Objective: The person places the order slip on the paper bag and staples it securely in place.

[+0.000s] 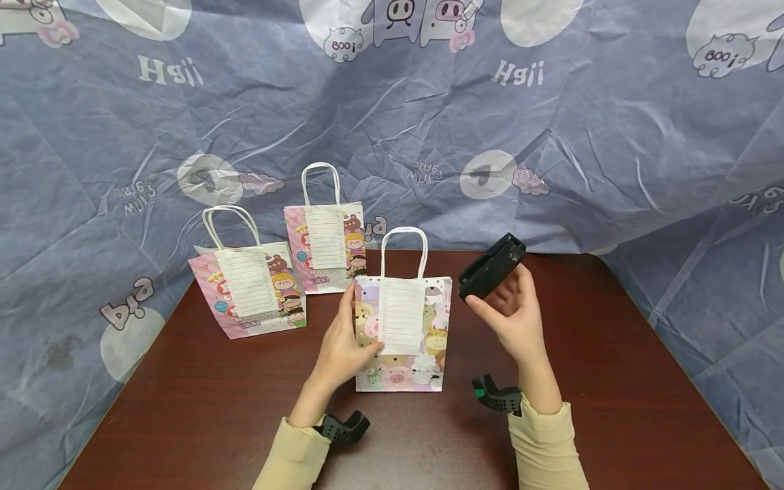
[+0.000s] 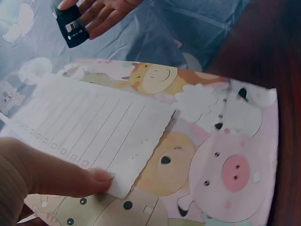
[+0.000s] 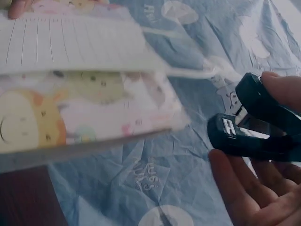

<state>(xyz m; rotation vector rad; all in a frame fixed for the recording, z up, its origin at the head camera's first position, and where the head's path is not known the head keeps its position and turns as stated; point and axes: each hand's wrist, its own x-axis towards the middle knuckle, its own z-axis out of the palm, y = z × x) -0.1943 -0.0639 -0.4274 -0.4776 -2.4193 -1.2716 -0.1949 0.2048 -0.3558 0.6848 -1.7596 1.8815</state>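
Observation:
A small paper gift bag (image 1: 398,378) printed with cartoon animals stands upright in front of me, its white handle up. A lined paper slip (image 1: 401,316) covers the upper middle of its front; in the left wrist view the slip's lower edge looks torn. My left hand (image 1: 344,344) grips the bag's left side, thumb on the slip's lower left corner and fingers along the side edge. To the right of the bag, my right hand (image 1: 514,316) holds a black stapler (image 3: 244,143) in the air. The stapler's jaws stand apart, pointing toward the bag.
Two pink gift bags with lined slips on their fronts stand at the back left, one bag (image 1: 248,327) nearer and the other bag (image 1: 324,282) farther back. The dark brown table (image 1: 612,381) ends at a blue patterned cloth (image 1: 392,122) behind and beside it.

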